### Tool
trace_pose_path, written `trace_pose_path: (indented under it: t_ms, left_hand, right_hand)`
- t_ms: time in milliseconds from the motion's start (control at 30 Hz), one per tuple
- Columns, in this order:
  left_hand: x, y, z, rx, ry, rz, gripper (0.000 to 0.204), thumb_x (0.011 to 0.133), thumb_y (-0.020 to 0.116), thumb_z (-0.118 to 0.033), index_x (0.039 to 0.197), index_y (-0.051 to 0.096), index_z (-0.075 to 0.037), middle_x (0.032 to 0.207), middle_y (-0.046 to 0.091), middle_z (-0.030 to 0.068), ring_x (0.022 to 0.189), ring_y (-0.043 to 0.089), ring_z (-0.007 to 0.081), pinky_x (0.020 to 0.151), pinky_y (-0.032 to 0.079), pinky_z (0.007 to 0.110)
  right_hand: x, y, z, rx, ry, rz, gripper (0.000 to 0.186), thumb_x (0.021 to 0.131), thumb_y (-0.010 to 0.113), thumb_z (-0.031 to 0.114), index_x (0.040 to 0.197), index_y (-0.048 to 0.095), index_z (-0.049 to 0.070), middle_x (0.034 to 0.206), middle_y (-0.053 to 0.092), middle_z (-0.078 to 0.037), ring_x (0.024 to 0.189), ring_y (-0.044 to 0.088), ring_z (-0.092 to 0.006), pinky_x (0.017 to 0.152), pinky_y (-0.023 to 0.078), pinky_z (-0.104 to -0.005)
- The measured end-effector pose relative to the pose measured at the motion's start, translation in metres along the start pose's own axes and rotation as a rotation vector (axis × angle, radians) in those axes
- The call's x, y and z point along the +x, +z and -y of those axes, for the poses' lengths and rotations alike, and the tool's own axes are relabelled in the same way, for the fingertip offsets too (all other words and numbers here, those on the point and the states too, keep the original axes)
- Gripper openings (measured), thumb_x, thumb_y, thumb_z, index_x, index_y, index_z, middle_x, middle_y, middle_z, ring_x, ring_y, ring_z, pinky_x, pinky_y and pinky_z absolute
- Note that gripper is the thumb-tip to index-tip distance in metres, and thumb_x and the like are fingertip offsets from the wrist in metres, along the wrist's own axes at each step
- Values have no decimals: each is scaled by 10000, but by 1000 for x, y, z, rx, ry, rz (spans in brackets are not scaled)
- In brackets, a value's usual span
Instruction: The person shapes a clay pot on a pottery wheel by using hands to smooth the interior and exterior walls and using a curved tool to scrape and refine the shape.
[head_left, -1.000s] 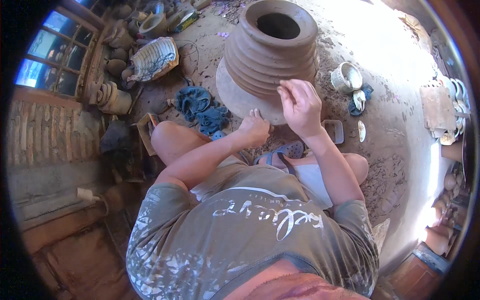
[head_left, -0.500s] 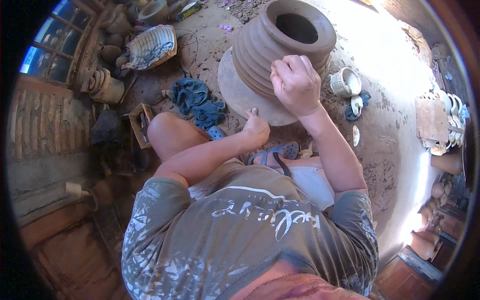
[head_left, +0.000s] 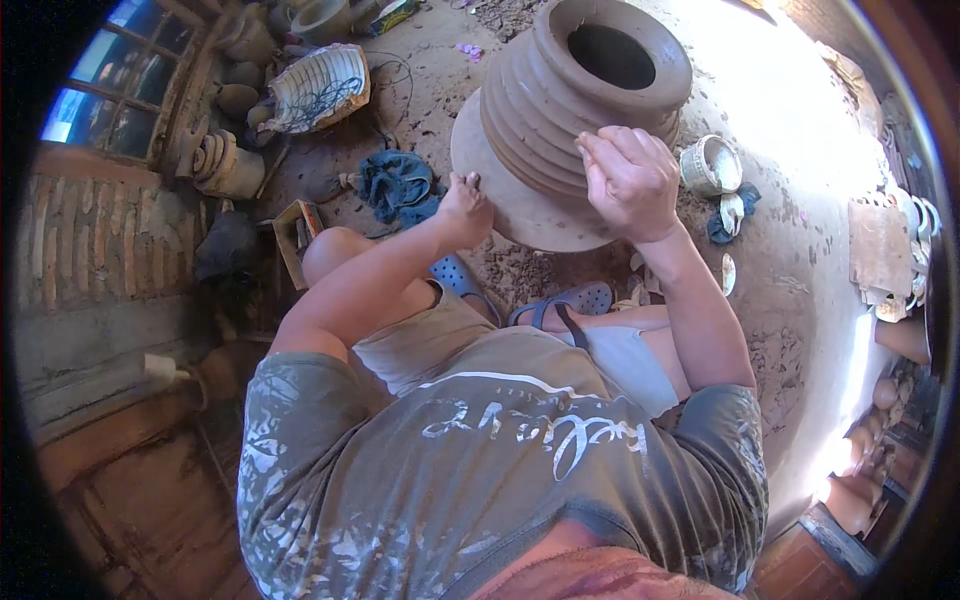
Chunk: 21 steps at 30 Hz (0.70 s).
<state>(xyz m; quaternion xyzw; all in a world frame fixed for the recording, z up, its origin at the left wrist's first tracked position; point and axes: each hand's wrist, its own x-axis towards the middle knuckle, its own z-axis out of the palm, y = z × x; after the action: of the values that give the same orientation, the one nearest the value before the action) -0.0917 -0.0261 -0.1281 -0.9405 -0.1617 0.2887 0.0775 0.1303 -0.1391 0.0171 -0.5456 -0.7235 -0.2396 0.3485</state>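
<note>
A large grey-brown clay pot with ridged sides and a thick, wide rim stands upright on a round potter's wheel. My left hand is at the wheel's near left edge, fingers curled at the rim with the thumb side up; part of its grip is hidden. Beside the pot's near right side is my right hand, its fingers pinched together. Anything small inside that pinch is hidden, and I cannot tell whether the fingertips touch the clay.
Right of the pot stands a white tub, with a dark blue rag close by. A blue-green cloth lies left of the wheel. Further left are a ribbed curved piece and an open box. Clay crumbs litter the floor.
My left hand has moved left and farther away along the wheel's rim. My right hand stays closed beside the pot and sits slightly lower against it. The whole view has shifted a little.
</note>
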Motion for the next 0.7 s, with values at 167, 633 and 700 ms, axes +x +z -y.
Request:
trace_pose_path:
  t_ms: [167,633,700]
  left_hand:
    - [2,17,24,-15,-46,-99,333,873,644,-247,1074,812,-43,1349,651,244,1232,592,374,968,472,489]
    - [4,1,-10,-227,133,-57,279,856,690,-205,1034,774,-7,1036,751,303,1070,723,435,855,594,502]
    - [0,-16,-33,-261,153,-28,284,876,702,-239,1038,765,-16,1020,757,293,1045,733,431,845,598,512]
  right_hand:
    - [-21,-22,-26,-28,-1,-9,119,809,804,72,921,775,101,897,694,-31,791,677,-229,676,533,-368]
    - [-42,-37,-36,767,1042,88,679,895,725,76,1530,521,-49,744,755,-75,664,667,-89,683,562,-268]
    - [-39,-32,-29,706,1049,121,691,889,713,81,1534,509,-59,719,744,-75,630,655,-91,656,562,-279]
